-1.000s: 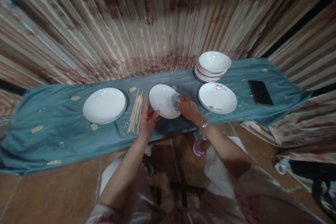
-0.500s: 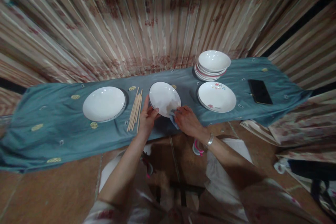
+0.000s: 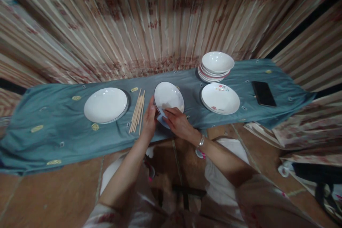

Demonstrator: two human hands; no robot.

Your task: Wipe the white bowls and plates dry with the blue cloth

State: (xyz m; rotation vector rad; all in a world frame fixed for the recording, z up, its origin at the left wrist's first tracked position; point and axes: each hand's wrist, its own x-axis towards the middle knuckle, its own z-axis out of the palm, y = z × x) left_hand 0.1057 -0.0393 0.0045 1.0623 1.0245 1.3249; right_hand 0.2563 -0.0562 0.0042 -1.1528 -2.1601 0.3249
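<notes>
At the middle of the tabletop (image 3: 69,128), a white dish (image 3: 169,94) with a thin dark rim sits between the two hands, tilted. Left hand (image 3: 150,121): grip clamped on the dish at its left edge, thumb up along the rim. Right hand (image 3: 178,123): grip closed on a pale blue cloth (image 3: 163,120), fingers bunched over the near part of the dish — cloth at the near-left rim, partly covered by the fingers. Can't tell whether the dish's underside touches the tabletop.

Chopsticks (image 3: 137,112) lie in a loose bundle just left of the left hand. Further left, white plates (image 3: 105,105), stacked. Right of the dish, floral plates (image 3: 220,98), also stacked; bowls (image 3: 217,62) in a pile just behind them. Flat black item (image 3: 264,93) near the right end. Teal cover with yellow motifs over the tabletop — patterned curtain (image 3: 160,25) behind. Silver bracelet (image 3: 201,140) on right wrist.
</notes>
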